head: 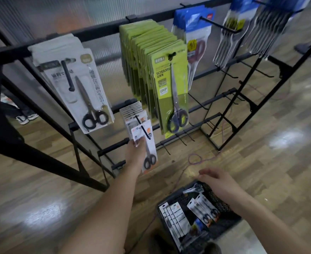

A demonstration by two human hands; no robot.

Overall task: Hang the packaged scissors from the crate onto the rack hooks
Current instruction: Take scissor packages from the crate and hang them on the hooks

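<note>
My left hand (137,153) grips a white-and-orange pack of black-handled scissors (148,153) at the tip of a black rack hook (143,129), where several like packs hang behind it. My right hand (218,182) hovers open above the black mesh crate (217,200) on the floor and holds nothing. Inside the crate lie several more white scissor packs (204,209).
The black rack (99,33) carries white packs (74,83) at the left, green packs (162,79) in the middle and blue packs (193,33) at the right. Bare hooks (251,74) stick out lower right. A purple cord (195,159) lies on the wooden floor. Someone's shoes (25,118) show behind the rack.
</note>
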